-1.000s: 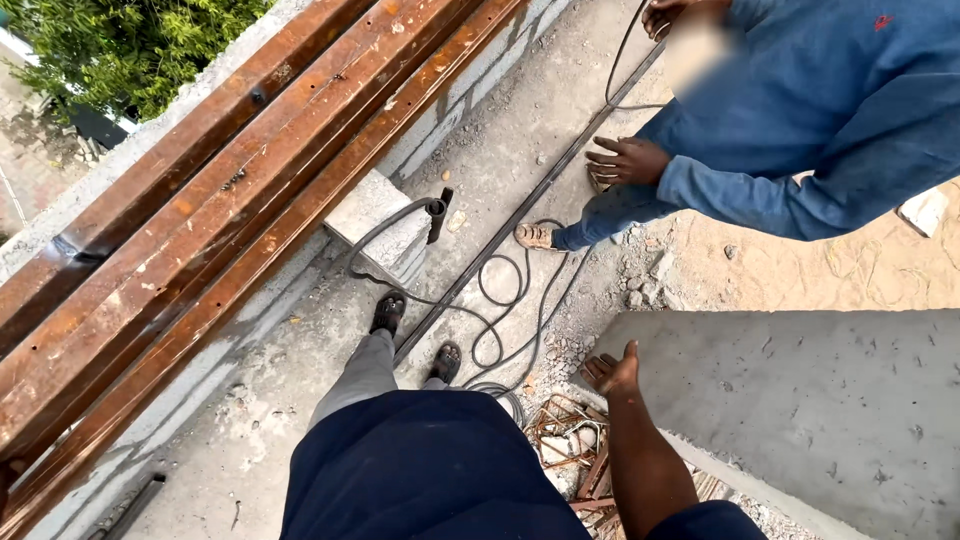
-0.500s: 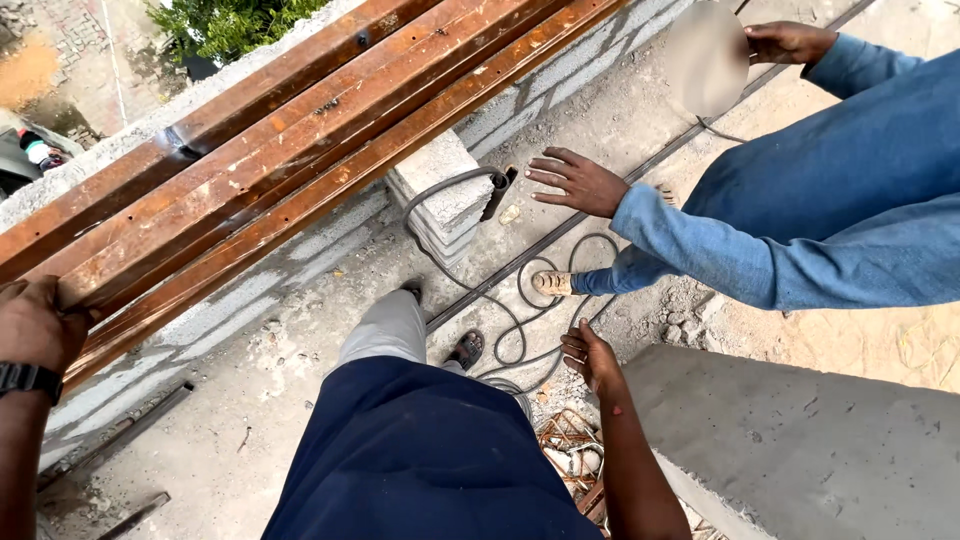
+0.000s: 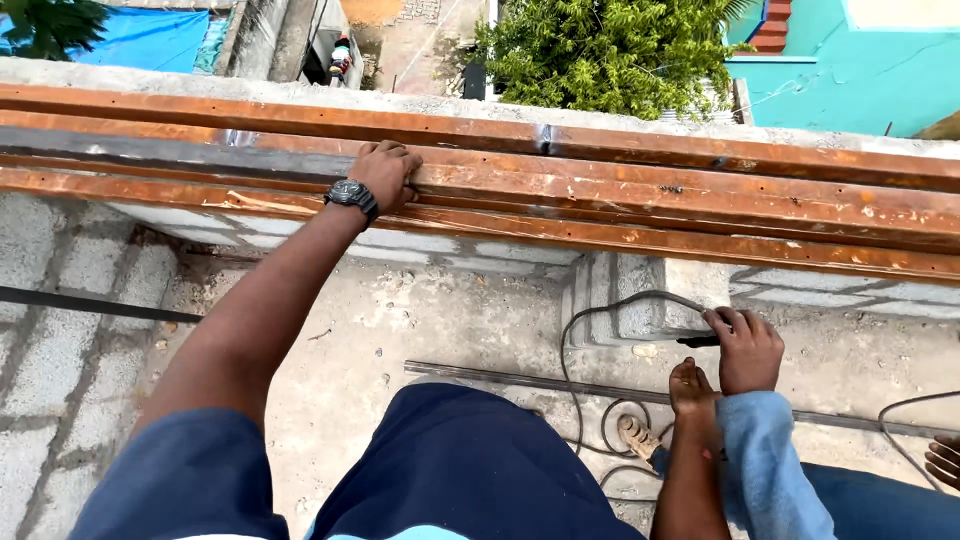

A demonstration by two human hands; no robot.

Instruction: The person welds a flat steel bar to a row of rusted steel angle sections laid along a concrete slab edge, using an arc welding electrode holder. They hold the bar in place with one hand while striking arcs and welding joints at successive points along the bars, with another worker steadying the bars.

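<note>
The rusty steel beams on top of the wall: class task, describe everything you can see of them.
The steel beams are long, rust-brown lengths with grey bare patches, lying side by side flat along the top of a grey block wall. They run across the whole picture, past both edges. A pale weld-like seam crosses the far one near the middle. The person's left hand, with a black watch on the wrist, rests on them, fingers curled over an edge.
</note>
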